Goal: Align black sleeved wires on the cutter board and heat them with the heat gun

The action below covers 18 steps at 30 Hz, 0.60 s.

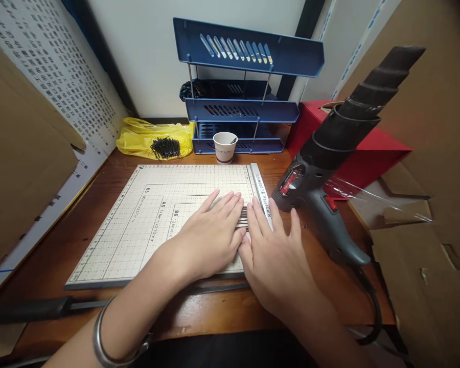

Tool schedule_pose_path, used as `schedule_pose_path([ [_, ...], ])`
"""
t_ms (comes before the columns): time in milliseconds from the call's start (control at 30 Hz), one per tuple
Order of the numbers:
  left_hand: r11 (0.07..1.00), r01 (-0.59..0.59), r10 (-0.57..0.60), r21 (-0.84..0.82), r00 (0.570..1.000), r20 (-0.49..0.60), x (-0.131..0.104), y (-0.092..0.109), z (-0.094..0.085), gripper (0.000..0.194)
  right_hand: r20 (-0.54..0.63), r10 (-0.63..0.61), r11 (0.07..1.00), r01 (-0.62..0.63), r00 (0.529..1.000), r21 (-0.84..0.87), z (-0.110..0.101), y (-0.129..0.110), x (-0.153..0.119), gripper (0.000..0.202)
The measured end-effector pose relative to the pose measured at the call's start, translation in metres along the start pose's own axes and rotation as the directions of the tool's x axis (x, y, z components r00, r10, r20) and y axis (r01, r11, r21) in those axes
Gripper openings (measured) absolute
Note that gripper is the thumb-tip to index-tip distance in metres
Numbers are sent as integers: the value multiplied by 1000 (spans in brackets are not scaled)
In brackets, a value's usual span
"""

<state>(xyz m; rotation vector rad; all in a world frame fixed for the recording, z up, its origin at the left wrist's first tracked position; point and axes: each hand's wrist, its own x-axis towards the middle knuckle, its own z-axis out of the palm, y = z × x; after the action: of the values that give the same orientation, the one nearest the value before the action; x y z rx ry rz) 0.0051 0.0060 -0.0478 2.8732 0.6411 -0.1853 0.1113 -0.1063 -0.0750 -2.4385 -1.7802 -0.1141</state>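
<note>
Black thin strips (pixel 243 217), several, side by side on the paper cutter (pixel 118 245), near its right edge; partly hidden. Head view: our left hand (pixel 212 232), flat, fingers nearly together, over the strips' left part; our right hand (pixel 274 255), flat, fingers spread, over their right part, beside the guide rail (pixel 257 178). We judge them light, probably bendy, apt to slide apart; best held by flat fingertips across all. Heat gun (pixel 316 158): toward the worktop's (pixel 199 317) right edge.

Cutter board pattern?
Cutter board: dark printed grid with size markings on pale cream; best in the head view.
</note>
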Motion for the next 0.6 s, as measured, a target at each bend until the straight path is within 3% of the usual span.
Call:
schedule_pose_path([
  [600,994,92,-99,-62,989,-113,-1,11,17,58,-63,-6,1000,7,998,12,3,0,-1,57],
])
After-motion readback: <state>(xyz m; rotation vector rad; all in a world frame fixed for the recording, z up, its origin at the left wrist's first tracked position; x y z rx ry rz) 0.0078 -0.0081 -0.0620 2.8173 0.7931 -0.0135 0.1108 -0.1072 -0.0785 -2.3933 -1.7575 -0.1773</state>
